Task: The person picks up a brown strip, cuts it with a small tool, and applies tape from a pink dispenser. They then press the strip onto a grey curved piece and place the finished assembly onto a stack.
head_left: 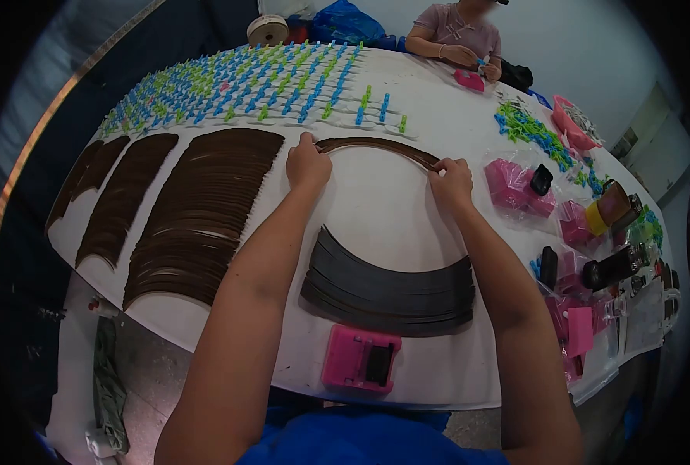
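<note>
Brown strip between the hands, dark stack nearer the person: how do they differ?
The brown strip is one thin piece; the dark stack is many piled pieces. The brown strip arches away from the person; the dark stack bows toward them. The left hand and right hand hold the brown strip's ends; the dark stack lies untouched. Both are curved bands on the table.

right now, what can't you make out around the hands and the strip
Head view only:
- left hand and right hand: fingertips hidden behind the hands' backs, so the grip on the strip is unclear.
- dark stack: piece count, edges too fine.
- co-worker's hands: item held too small.
</note>
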A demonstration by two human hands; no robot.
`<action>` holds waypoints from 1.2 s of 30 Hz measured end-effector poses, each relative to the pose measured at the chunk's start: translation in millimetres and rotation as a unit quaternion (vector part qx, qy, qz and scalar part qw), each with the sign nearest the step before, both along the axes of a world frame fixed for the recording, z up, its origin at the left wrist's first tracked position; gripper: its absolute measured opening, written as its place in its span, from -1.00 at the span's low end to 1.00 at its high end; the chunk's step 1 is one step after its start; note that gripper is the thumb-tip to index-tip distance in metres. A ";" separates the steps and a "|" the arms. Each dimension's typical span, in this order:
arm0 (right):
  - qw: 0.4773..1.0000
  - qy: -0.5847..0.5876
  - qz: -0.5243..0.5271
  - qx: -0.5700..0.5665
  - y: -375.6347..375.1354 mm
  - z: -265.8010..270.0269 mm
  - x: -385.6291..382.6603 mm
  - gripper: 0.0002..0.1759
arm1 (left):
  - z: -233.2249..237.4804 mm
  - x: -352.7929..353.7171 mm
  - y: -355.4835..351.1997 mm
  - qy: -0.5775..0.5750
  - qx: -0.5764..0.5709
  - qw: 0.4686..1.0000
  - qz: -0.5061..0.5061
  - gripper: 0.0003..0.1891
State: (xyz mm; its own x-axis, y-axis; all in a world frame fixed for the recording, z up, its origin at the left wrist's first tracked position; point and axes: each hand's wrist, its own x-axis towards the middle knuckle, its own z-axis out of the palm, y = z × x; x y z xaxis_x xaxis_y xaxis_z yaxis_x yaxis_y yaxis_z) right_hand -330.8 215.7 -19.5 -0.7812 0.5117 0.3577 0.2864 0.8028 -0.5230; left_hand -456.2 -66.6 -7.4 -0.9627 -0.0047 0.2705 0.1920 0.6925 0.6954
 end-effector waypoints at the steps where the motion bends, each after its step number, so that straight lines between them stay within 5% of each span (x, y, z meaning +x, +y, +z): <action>1: 1.000 -0.004 -0.002 -0.002 -0.8 0.6 -0.3 -0.78 | 0.9 0.4 0.4 -0.001 0.000 1.000 0.000 -0.66; 36: 0.998 -0.037 -0.030 -0.037 -7.2 7.8 1.8 -0.73 | 3.0 2.3 4.5 0.022 0.007 0.997 0.071 -0.56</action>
State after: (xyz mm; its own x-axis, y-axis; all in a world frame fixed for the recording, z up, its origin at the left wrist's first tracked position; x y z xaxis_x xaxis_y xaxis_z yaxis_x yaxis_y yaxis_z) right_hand -329.0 208.4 -11.7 -0.7711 0.5813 0.2597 0.3723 0.7426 -0.5567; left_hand -453.9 -62.1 -4.4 -0.9393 -0.1443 0.3113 0.1229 0.7057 0.6978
